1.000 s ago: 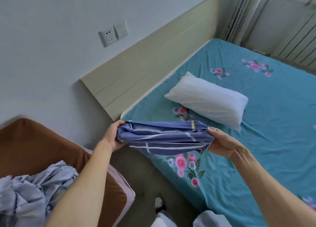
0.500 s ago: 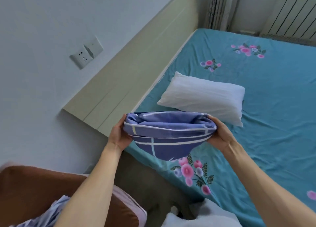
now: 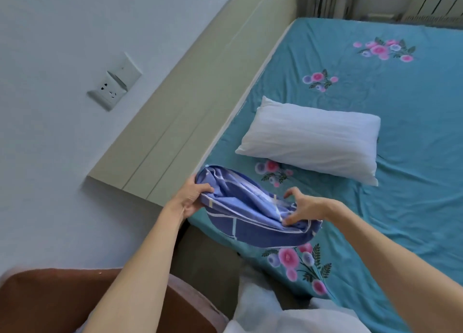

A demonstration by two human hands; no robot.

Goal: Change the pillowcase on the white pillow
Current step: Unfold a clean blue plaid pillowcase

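Observation:
A bare white pillow (image 3: 313, 139) lies flat on the teal floral bed sheet (image 3: 400, 182), near the headboard. In front of it I hold a blue pillowcase with white stripes (image 3: 245, 215), bunched up with its mouth spread open, over the bed's near corner. My left hand (image 3: 193, 198) grips the left edge of the case. My right hand (image 3: 303, 208) pinches the right side of the opening, with thumb and forefinger raised above the cloth.
A beige headboard (image 3: 200, 102) runs along the white wall, which carries a socket (image 3: 112, 87). A brown seat (image 3: 62, 300) stands at the lower left beside the bed. White cloth (image 3: 275, 312) lies at the bottom. A radiator stands past the bed's far end.
The pillowcase has come lower and closer to the bed corner. My right hand has shifted from the outer end to the top edge of the opening. The view has tilted towards the bed.

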